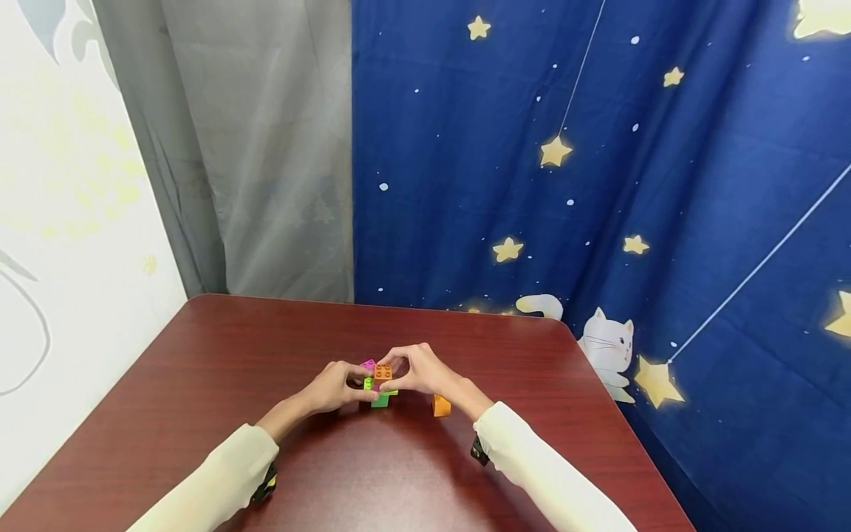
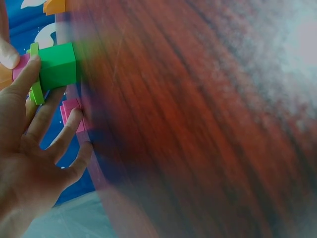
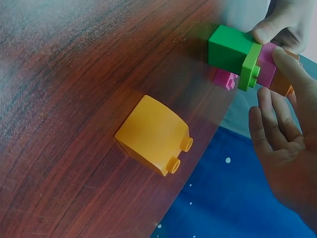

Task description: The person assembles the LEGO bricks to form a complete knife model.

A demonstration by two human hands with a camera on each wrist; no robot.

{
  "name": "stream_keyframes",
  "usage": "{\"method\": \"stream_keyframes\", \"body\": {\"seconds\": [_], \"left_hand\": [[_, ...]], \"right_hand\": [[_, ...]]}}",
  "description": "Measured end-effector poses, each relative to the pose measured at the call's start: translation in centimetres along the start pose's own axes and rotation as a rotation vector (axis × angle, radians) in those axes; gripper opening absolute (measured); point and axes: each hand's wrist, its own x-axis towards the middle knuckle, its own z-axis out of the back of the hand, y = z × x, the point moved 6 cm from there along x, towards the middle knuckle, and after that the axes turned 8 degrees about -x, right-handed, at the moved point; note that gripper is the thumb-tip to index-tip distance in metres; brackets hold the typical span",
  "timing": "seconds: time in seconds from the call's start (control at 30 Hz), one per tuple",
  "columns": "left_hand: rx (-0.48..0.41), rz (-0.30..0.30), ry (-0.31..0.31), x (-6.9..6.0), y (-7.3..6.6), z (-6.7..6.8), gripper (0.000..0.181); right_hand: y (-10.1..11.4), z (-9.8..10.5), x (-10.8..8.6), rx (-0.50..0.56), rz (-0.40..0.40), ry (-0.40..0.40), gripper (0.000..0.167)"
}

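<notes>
A small upright stack of toy building bricks stands over the table between both hands: a green brick [image 3: 230, 48] at the bottom, a lime-green plate [image 3: 250, 67] on it, then a pink brick [image 3: 266, 63] and an orange brick [image 1: 383, 371] on top. My left hand [image 1: 335, 387] grips the stack low from the left, at the green brick and lime plate. From the right, my right hand [image 1: 423, 372] pinches the upper bricks, with fingers at the pink one. Behind the stack lies a separate magenta brick [image 3: 225, 78], close to the left hand's fingers.
A yellow-orange brick with a curved side [image 3: 153, 134] lies on the table right of the stack, near the right wrist. The dark red wooden table [image 1: 372, 473] reaches back to a blue star-patterned curtain [image 1: 452, 148] and a grey curtain [image 1: 279, 148].
</notes>
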Motion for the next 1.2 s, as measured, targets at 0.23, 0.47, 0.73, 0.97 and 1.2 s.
{"method": "stream_keyframes", "body": {"seconds": [0.23, 0.47, 0.73, 0.97, 1.2], "left_hand": [[-0.014, -0.012, 0.011, -0.03, 0.00, -0.41, 0.030], [-0.007, -0.022, 0.027, 0.23, -0.12, -0.52, 0.021], [-0.024, -0.032, 0.026, -0.11, -0.14, -0.28, 0.027], [-0.016, -0.035, 0.029, -0.21, -0.11, -0.26, 0.030], [-0.005, -0.003, 0.030, 0.05, -0.22, -0.16, 0.024]], "right_hand": [[0.28, -0.20, -0.57, -0.011, 0.024, -0.005, 0.037], [0.55, -0.08, -0.98, 0.050, 0.073, -0.044, 0.042], [-0.11, -0.54, -0.45, 0.123, 0.001, -0.065, 0.034], [0.01, -0.51, -0.26, 0.086, -0.016, -0.030, 0.035], [-0.11, -0.28, -0.11, 0.093, -0.031, -0.022, 0.036]]}}
